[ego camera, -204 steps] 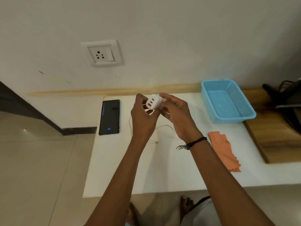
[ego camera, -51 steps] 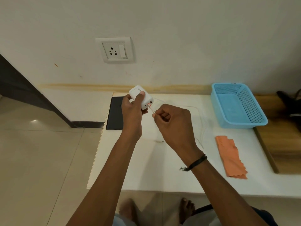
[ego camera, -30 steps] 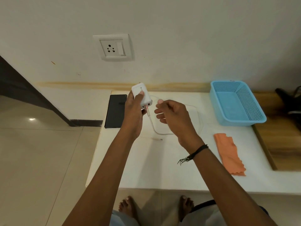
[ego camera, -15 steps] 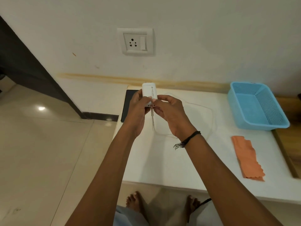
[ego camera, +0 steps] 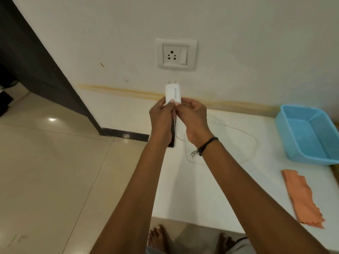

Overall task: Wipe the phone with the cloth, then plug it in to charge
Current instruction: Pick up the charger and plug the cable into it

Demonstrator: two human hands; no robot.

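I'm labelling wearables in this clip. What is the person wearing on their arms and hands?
No sleeves or gloves are in view. The right wrist carries a thin black band with loose thread ends hanging from it. No rings are discernible on the left hand or the right hand.

From my end, a blue plastic basket [ego camera: 302, 132] sits at the far right of the white table [ego camera: 183, 189], close to the wall [ego camera: 256, 52], with nothing in it. A yellowish stain [ego camera: 128, 90] runs along the wall just above the table's back edge. On the left I see a dark door frame [ego camera: 36, 61] slanting down to a dark skirting strip [ego camera: 126, 133]. Glossy beige floor tiles [ego camera: 55, 171] fill the lower left, and a bright spot of glare [ego camera: 52, 119] shows on them.
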